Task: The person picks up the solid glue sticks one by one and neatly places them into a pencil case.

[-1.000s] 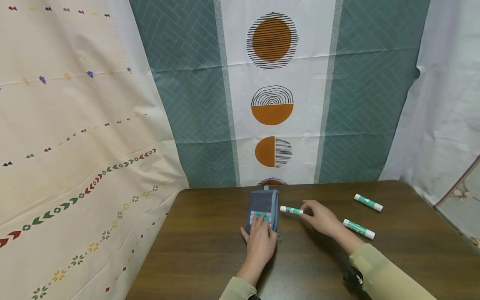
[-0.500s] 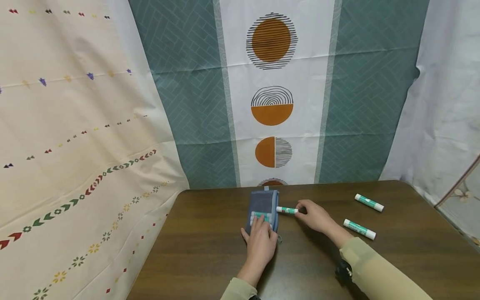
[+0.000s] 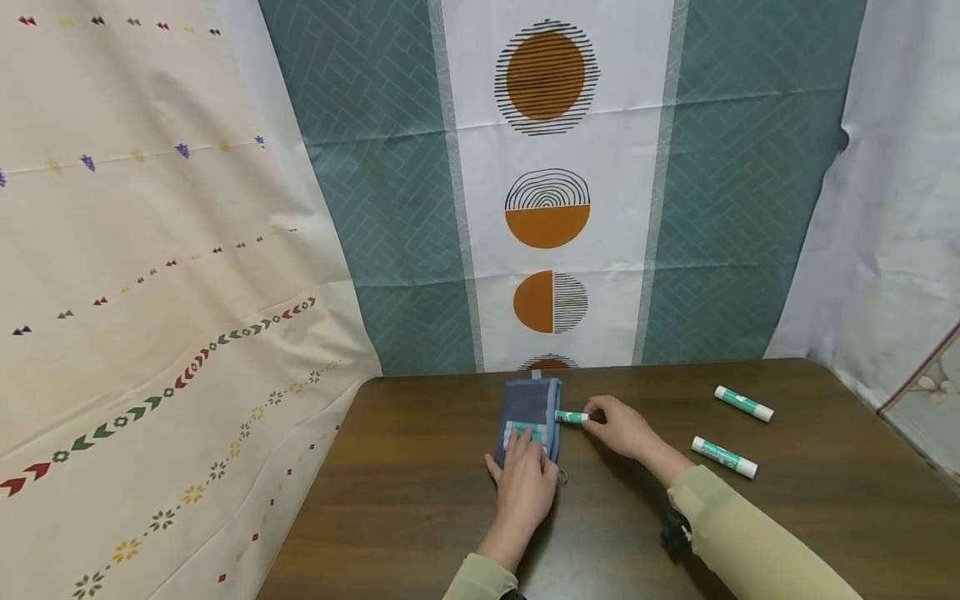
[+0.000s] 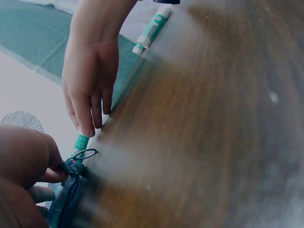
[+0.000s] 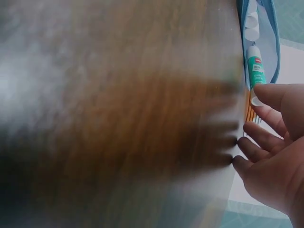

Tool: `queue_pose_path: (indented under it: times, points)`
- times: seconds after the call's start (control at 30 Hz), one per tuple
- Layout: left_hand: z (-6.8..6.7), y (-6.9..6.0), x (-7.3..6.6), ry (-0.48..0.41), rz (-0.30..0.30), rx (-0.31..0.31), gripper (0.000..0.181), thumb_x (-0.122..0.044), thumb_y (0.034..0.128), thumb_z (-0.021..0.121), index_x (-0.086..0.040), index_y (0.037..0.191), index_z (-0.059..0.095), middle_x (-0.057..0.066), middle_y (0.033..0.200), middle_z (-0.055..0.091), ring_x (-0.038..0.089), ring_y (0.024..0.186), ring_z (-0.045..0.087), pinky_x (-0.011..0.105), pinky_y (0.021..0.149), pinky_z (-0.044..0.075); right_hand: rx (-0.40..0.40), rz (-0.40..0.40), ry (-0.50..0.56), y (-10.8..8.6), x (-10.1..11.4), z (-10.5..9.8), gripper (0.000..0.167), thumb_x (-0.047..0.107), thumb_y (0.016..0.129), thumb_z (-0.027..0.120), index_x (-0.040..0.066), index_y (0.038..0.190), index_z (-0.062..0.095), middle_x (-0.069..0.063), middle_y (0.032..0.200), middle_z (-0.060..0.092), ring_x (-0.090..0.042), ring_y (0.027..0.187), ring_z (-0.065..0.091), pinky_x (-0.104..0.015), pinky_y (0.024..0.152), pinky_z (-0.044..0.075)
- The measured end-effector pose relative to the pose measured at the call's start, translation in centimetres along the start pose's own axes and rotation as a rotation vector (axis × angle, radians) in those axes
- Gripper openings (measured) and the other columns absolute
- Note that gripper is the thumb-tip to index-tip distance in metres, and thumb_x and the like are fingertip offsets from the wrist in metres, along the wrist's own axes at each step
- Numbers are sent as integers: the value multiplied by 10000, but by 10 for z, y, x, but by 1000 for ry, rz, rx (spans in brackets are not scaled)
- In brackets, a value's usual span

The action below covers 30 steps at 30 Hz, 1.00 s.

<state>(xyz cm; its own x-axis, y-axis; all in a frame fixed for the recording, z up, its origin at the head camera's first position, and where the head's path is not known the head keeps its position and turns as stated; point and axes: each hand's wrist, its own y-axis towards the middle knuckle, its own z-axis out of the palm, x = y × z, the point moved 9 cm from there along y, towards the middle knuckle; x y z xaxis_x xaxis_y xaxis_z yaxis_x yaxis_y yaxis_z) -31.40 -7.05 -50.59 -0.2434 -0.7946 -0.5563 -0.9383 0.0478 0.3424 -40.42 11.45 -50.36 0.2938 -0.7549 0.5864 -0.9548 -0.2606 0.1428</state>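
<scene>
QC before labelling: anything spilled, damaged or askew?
Nothing stands out. Two green-and-white cylindrical tubes lie on the brown wooden table; the right hand pinches another tube at the open blue fabric pouch. No spill or damage visible.

The left hand (image 3: pixel 522 487) rests its fingers on the blue pouch (image 3: pixel 527 400), over the green-and-white sticks (image 3: pixel 528 427) in it. The right hand (image 3: pixel 621 430) pinches the held stick (image 3: pixel 573 417) by its right end; the opposite end meets the pouch's right edge. A far stick (image 3: pixel 743 403) and a near stick (image 3: pixel 723 457) lie apart on the tabletop (image 3: pixel 405 508), rightward.
</scene>
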Motion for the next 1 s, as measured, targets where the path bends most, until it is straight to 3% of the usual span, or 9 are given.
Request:
queue_pose_path:
  times: [0.43, 1.0]
  points:
    - [1, 2, 1, 4, 1, 6, 296, -71, 968, 674, -185, 745, 517, 202, 1569, 610, 453, 1560, 438, 938, 1112, 164, -35, -39, 24, 13, 4, 12, 124, 174, 1029, 783, 87, 1117, 777, -198, 1339, 704, -420, 1289, 651, -626, 1076, 515]
    - [2, 3, 1, -1, -19, 29, 292, -85, 974, 685, -183, 749, 526, 201, 1582, 599, 449, 1567, 430, 934, 1122, 145, -17, -20, 35, 24, 15, 26, 226, 205, 1017, 803, 50, 1182, 806, -288, 1486, 627, -487, 1400, 582, -649, 1155, 460]
